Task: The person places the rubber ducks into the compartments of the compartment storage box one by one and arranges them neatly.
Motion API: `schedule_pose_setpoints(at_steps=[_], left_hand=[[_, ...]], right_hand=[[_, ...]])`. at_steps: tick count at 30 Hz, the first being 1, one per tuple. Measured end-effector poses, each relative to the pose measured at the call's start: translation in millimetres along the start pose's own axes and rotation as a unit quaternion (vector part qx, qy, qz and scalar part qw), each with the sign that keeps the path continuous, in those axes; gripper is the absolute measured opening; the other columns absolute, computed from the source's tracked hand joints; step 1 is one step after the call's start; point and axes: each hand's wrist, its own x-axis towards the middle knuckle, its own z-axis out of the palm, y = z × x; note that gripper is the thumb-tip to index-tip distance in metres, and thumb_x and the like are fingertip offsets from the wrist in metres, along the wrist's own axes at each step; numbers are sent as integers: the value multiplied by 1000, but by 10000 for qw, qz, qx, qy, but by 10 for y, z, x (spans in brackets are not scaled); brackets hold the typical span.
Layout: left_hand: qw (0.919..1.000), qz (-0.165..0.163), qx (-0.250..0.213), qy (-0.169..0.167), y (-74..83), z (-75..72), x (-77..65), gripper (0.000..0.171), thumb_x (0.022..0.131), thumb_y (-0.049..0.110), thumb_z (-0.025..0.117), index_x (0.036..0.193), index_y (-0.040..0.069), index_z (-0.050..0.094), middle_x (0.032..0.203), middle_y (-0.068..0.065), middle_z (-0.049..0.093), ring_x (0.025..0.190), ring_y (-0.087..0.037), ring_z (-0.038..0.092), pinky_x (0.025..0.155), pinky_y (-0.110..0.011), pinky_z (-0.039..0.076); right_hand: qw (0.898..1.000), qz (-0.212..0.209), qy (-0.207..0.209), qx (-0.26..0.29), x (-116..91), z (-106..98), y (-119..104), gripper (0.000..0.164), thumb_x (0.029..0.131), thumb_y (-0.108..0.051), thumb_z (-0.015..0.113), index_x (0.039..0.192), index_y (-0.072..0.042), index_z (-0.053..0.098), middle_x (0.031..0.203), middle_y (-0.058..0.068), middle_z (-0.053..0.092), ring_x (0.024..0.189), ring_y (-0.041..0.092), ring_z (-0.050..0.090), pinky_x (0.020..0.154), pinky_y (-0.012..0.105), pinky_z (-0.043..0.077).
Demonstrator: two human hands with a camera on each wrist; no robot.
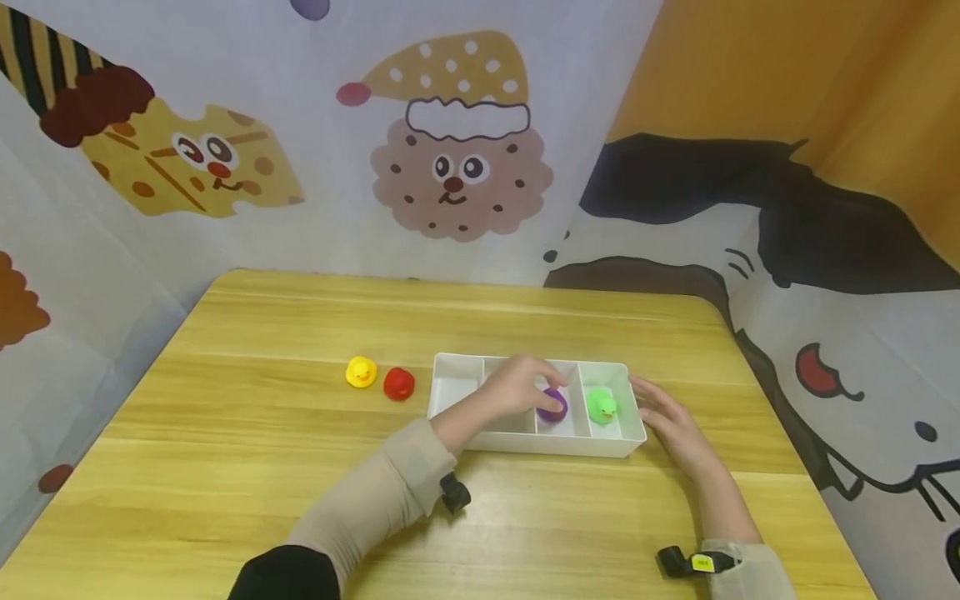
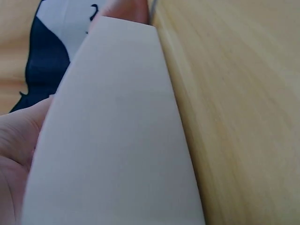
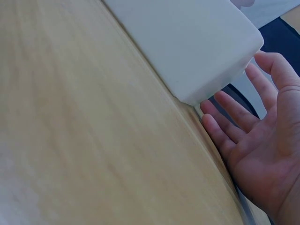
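Note:
A white box (image 1: 555,447) with a row of compartments stands on the table. My left hand (image 1: 516,386) reaches over its front wall into the third compartment from the left, thumb and fingers on a purple toy duck (image 1: 553,408), which they partly cover. In the left wrist view the box's long wall (image 2: 112,122) hides most of that hand. A green rubber duck (image 1: 602,406) sits in the rightmost compartment. My right hand (image 3: 262,131) is at the box's right end, its fingers spread and fingertips right at the end wall (image 3: 229,75).
On the table (image 1: 262,400), left of the box, stand a yellow rubber duck (image 1: 362,372) and a red toy duck (image 1: 399,384). A cartoon-print cloth (image 1: 330,225) hangs behind the table's far edge and along its sides.

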Motion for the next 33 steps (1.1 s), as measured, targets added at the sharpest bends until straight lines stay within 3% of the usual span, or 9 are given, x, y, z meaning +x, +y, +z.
schedule_pose_setpoints(at_steps=[8,11,15,26,33], left_hand=[[9965,419,-608,399,76,-113,-171,32,77,18,81,107,11,73,104,2,71,102,-13,62,94,-31,44],[9944,366,-836,541,83,-158,-236,32,77,17,81,107,10,73,105,1,70,78,-13,63,78,-28,50],[9920,311,-993,710,63,-210,-324,32,77,17,81,107,10,73,104,1,70,55,-14,51,56,-26,48],[9820,419,-1150,1442,-25,-418,-602,29,77,15,81,105,7,74,98,0,71,54,-13,51,48,-25,44],[9722,180,-1384,1882,-125,-579,-777,27,77,12,81,102,9,75,97,0,70,56,-15,51,50,-23,43]], right_hand=[[10000,-15,-36,21,-6,2,-8,49,100,-6,47,147,-2,33,147,1,41,121,7,47,95,19,39],[10000,12,10,35,-7,8,-13,49,100,-6,48,146,-2,34,147,0,41,121,8,47,95,20,39],[10000,13,22,-14,-8,4,-7,49,100,-6,48,146,-1,33,147,0,41,121,7,47,95,19,39],[10000,10,4,-28,-16,8,-18,48,100,-7,47,146,0,33,148,3,39,121,7,47,96,18,37],[10000,-23,-16,-62,-10,-4,-6,48,100,-6,46,146,-1,33,146,-2,41,120,8,48,96,18,38]])
